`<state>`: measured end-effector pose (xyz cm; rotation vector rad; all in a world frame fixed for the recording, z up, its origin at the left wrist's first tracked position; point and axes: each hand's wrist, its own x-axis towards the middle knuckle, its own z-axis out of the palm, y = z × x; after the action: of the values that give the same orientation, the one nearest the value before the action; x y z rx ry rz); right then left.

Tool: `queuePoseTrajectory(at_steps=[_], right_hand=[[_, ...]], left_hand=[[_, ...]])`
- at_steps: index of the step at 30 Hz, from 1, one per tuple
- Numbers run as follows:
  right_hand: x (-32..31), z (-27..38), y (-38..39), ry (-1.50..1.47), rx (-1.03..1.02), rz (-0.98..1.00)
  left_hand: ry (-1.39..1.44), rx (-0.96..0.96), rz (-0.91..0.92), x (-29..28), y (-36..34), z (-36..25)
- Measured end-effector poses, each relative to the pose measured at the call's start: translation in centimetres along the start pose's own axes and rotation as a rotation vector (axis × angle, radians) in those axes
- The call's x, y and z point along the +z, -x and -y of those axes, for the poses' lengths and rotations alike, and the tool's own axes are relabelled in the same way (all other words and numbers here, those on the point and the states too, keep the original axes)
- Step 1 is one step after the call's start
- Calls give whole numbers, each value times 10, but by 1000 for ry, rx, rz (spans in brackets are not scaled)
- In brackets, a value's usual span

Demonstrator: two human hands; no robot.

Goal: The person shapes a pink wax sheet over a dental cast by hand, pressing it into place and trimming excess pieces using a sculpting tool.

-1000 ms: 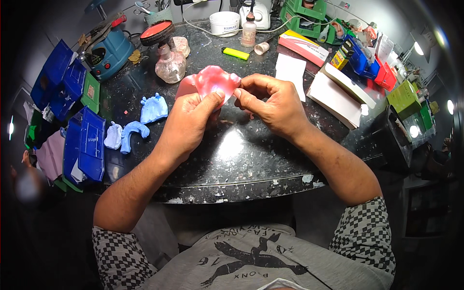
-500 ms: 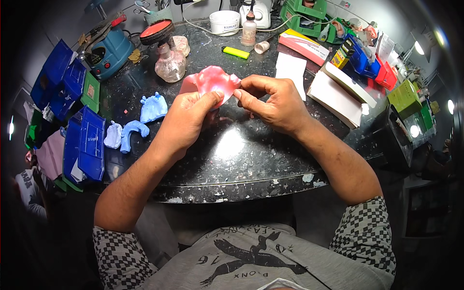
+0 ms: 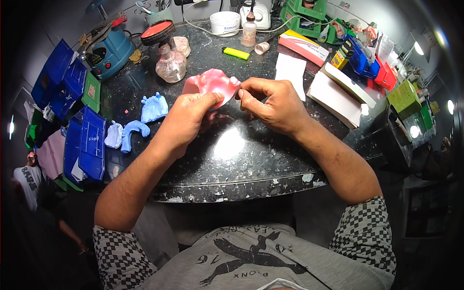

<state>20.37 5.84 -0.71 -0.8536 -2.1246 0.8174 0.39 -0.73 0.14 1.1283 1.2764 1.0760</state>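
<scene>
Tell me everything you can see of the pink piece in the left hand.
The pink piece looks thin, glossy and wax-like, with a lumpy, curved upper rim and a smooth, paler middle. It is held up over the black bench, its smooth face toward the camera. The left hand grips its lower part, its thumb on that face; the right hand has its fingertips at the piece's right edge, contact unclear.

One head-worn fisheye looks down — from close above — over the black bench (image 3: 275, 154).

Lettering (image 3: 249, 276) marks the grey shirt (image 3: 251, 258) and white tub (image 3: 224, 25).
</scene>
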Motion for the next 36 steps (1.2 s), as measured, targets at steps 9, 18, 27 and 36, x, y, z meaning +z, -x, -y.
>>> queuePoseTrajectory(at_steps=[9,18,27,36], right_hand=[[1,-7,-1,-160,-47,-13],[4,-4,-1,-257,2,-20],[4,-2,1,-111,-50,-84],[1,-13,-8,-308,42,-108]], left_hand=[[27,-13,4,1,0,-1],[170,-84,173,-9,-5,6],[-28,76,58,0,-1,7],[115,147,83,10,6,-6]])
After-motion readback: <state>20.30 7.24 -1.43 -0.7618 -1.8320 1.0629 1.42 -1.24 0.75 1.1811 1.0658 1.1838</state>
